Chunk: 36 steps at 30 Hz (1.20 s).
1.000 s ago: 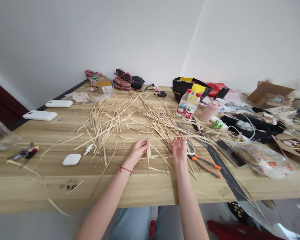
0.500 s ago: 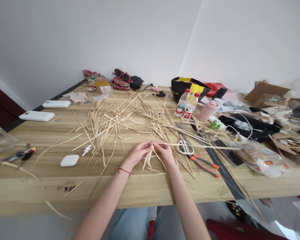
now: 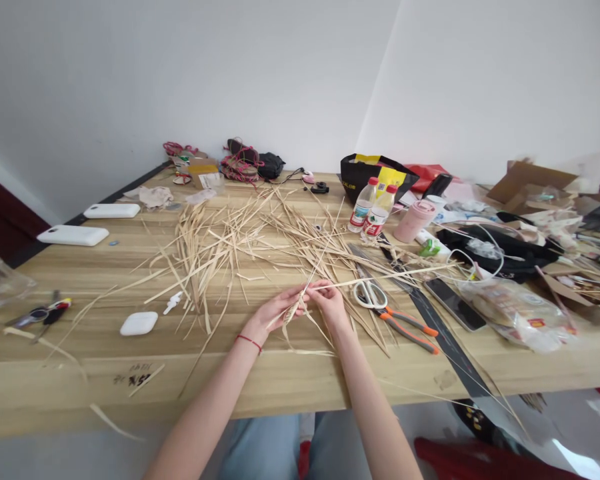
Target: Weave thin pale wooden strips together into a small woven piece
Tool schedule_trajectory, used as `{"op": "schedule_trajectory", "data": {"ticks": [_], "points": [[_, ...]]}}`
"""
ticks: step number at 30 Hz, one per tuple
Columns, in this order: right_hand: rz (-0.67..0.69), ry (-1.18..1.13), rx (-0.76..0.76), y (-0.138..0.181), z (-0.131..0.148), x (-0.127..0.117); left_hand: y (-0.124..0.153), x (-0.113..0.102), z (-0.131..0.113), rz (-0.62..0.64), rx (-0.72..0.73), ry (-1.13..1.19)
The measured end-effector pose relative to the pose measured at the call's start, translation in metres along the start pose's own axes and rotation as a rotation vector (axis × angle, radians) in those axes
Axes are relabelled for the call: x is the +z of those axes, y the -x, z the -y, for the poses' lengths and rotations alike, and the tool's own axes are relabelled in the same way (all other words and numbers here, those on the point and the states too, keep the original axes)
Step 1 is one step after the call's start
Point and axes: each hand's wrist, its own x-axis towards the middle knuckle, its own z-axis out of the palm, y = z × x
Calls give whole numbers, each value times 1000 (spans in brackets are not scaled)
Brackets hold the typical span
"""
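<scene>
Near the table's front middle, my left hand (image 3: 279, 309) is closed on a small woven straw piece (image 3: 293, 309), with loose strip ends hanging below it. A red cord circles that wrist. Close beside it, my right hand (image 3: 329, 302) pinches a long pale straw strip (image 3: 385, 277) that stretches off to the right over the scissors. From between the hands a thin white stick or strand (image 3: 326, 248) slants up and to the right. Behind them spreads a heap of loose straw strips (image 3: 240, 233). My fingertips partly hide the woven piece.
White-handled scissors (image 3: 371, 294) and orange-handled pliers (image 3: 410, 328) lie right of my hands. Beyond stand two water bottles (image 3: 364, 205), a pink cup (image 3: 414, 221) and a black bag (image 3: 353, 175). A phone (image 3: 455, 304) rests at right, a white earphone case (image 3: 139, 323) at left.
The woven piece has tilted and more of its braid shows at my left hand. The long strip has swung upward at its right end, and the thin strand leans further right.
</scene>
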Motion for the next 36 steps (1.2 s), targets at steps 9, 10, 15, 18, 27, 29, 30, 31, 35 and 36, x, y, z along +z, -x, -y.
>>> {"op": "schedule_trajectory", "data": {"ticks": [9, 10, 15, 18, 27, 29, 30, 31, 35, 36], "points": [[111, 44, 111, 4, 1, 2, 1, -7, -1, 96, -100, 93], [113, 33, 122, 4, 1, 2, 1, -8, -1, 101, -105, 105], [134, 5, 147, 4, 1, 1, 3, -8, 0, 99, -115, 120], [138, 35, 107, 2, 0, -1, 2, -7, 0, 101, -118, 95], [147, 62, 84, 1, 3, -6, 2, -8, 0, 114, -80, 83], [152, 52, 77, 1, 3, -6, 2, -8, 0, 115, -78, 71], [155, 48, 76, 1, 3, -6, 2, -8, 0, 114, -77, 65], [160, 45, 77, 1, 3, -5, 2, -9, 0, 111, -76, 58], [166, 47, 73, 2, 4, -4, 2, -8, 0, 84, -62, 45], [159, 50, 68, 2, 4, -3, 2, -7, 0, 73, -54, 41]]}}
